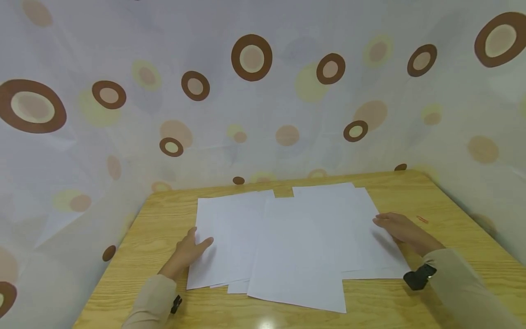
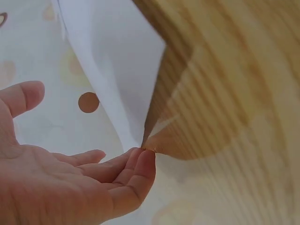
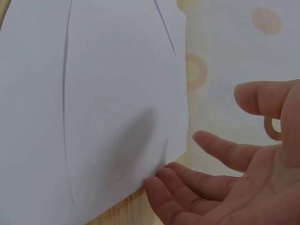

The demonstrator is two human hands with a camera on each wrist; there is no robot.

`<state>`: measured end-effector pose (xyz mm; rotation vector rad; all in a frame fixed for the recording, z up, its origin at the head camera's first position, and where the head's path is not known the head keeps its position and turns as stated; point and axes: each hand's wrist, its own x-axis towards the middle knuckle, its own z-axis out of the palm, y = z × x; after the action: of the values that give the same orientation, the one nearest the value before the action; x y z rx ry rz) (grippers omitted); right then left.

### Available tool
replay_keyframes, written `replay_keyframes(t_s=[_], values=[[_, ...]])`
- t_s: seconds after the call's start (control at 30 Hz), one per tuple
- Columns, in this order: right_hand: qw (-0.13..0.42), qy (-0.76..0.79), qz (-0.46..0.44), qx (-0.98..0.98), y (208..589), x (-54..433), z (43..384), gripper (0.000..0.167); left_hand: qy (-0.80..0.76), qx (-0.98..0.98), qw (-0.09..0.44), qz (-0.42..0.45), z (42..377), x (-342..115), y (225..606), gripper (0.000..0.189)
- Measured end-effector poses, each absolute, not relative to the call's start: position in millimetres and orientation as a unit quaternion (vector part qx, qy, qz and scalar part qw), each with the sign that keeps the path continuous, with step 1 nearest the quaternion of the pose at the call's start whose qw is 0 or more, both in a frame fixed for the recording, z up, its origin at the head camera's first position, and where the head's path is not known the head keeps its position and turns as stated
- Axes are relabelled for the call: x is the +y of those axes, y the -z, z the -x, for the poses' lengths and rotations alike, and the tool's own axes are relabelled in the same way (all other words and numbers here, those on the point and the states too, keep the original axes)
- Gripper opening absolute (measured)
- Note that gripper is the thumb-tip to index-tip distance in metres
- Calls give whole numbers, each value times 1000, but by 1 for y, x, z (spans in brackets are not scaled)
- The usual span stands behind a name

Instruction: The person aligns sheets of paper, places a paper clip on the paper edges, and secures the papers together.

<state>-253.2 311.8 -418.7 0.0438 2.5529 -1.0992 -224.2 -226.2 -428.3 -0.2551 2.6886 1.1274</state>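
White paper sheets lie loosely spread and overlapping on the wooden table. At the left edge of the spread is my left hand; its thumb stands apart over the paper. In the left wrist view, the fingertips of that hand meet the edge of a sheet. My right hand is at the right edge of the spread. The right wrist view shows its fingertips touching the border of a sheet, while the thumb and index finger stay off it.
A small red paper clip lies on the table to the right of my right hand. Patterned white sheeting with brown and yellow circles hangs behind the table and along both sides. Black bands are on both wrists.
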Motion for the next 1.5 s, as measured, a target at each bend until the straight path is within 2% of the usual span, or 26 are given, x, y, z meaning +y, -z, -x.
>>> replay_keyframes(t_s=[0.53, 0.93, 1.5], values=[[180, 412, -21, 893, 418, 300, 253, 77, -403, 903, 121, 83, 228, -213, 427, 81], [174, 407, -6, 897, 418, 292, 248, 77, -393, 910, 112, 70, 231, -198, 428, 78], [173, 414, -10, 894, 421, 282, 252, 69, -404, 905, 117, 55, 232, -180, 426, 79]])
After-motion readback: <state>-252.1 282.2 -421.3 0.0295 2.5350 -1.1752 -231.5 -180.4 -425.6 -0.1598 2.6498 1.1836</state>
